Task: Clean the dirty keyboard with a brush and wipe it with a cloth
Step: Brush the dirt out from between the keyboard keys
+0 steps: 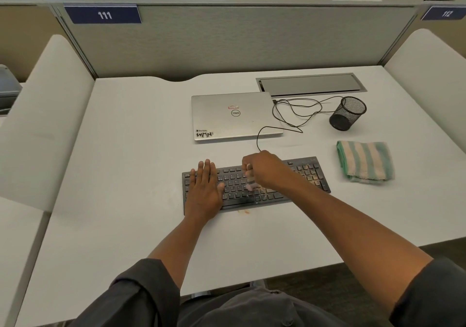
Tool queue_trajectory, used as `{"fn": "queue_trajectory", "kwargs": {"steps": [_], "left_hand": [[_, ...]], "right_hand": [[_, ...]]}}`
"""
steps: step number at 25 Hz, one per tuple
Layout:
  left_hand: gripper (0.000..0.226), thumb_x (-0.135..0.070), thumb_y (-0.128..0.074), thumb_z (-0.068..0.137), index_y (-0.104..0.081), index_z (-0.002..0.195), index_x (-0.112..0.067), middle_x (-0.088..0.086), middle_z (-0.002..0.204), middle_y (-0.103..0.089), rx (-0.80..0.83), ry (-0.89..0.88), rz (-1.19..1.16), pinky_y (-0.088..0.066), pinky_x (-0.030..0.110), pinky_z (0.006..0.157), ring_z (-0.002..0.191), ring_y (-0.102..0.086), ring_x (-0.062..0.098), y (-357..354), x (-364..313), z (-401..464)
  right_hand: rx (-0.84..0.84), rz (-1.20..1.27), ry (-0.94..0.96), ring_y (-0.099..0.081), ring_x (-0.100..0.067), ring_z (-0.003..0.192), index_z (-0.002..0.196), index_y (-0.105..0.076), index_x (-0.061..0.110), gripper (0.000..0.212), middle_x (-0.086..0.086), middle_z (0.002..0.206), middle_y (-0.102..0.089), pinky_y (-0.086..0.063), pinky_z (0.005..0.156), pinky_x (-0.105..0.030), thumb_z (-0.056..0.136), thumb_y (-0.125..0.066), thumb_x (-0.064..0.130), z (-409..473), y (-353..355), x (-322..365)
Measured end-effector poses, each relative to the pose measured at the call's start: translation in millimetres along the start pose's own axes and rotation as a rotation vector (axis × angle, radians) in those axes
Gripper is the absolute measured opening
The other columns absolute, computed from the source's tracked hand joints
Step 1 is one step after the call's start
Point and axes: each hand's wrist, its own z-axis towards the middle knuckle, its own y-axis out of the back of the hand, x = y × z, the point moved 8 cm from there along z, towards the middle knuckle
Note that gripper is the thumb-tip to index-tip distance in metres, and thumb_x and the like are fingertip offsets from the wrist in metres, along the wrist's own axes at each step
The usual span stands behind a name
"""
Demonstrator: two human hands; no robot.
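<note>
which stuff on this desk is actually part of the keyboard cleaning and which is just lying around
Part of the job:
keyboard, steadied by the flat left hand
brush, blurred, gripped by the right hand
striped cloth, folded, to the right of the keyboard

Just lying about:
closed laptop
mesh pen cup
loose cable

We see even, soft overhead light, fairly bright, w/ no hard glare. Faint shadows under the forearms on the desk (131, 175). Motion blur on the brush (251, 181) & right hand (264, 169). Wide-angle bowing at the edges; the partition (227, 41) curves.
</note>
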Motion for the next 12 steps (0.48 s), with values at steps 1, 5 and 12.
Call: {"fn": "queue_trajectory", "kwargs": {"steps": [1,5,12], "left_hand": [[0.080,-0.050,0.001,0.095,-0.003,0.161,-0.006,0.012,0.170,0.002,-0.001,-0.002,0.004,0.011,0.043,0.125,0.156,0.009,0.026,1,0,0],[0.080,-0.051,0.002,0.095,-0.002,0.161,-0.006,0.012,0.170,0.003,0.008,0.003,0.003,0.011,0.043,0.125,0.156,0.009,0.026,0,2,-1],[0.078,-0.050,-0.002,0.097,-0.005,0.161,-0.005,0.013,0.169,-0.001,-0.013,-0.005,0.004,0.007,0.045,0.126,0.156,0.006,0.027,2,1,-1]], "right_hand": [[-0.015,0.026,-0.006,-0.060,-0.010,0.060,0.083,-0.064,0.007,0.017,0.000,0.074,-0.063,-0.057,0.056,-0.021,0.091,-0.055,-0.005,0,1,1],[-0.021,-0.070,0.025,-0.054,0.005,0.068,0.094,-0.067,0.015,0.010,0.004,0.088,-0.067,-0.035,0.048,-0.008,0.094,-0.061,0.008,-3,-3,3],[-0.084,0.046,-0.016,-0.056,-0.004,0.068,0.084,-0.066,0.018,0.019,0.006,0.077,-0.064,-0.040,0.052,-0.013,0.094,-0.057,0.005,-12,14,-17]]}}
